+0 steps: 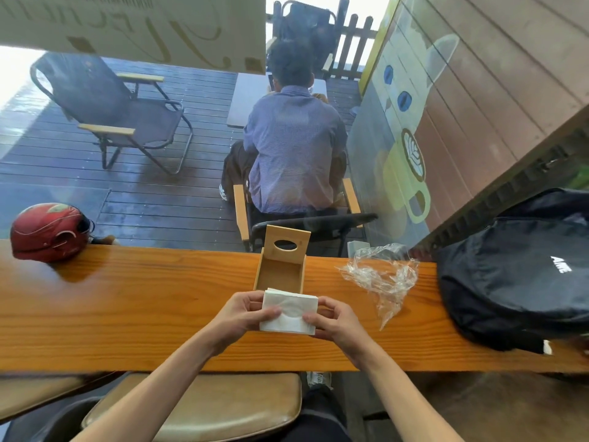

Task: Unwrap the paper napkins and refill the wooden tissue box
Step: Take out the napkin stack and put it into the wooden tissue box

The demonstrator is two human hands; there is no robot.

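Note:
A white stack of paper napkins (289,311) is held just above the wooden counter (153,301), bare of any wrapper. My left hand (243,315) grips its left edge with the thumb on top. My right hand (331,320) grips its right edge the same way. Right behind the stack stands the wooden tissue box (280,269), open, its inside looking empty. Its lid (287,242), with an oval slot, stands upright at the far side. The crumpled clear plastic wrapper (381,279) lies on the counter to the right of the box.
A black backpack (519,275) fills the counter's right end. A red helmet (47,232) sits at the far left. Beyond the glass a person sits with their back turned, beside folding chairs on a deck. A padded stool (204,406) is below the counter's near edge.

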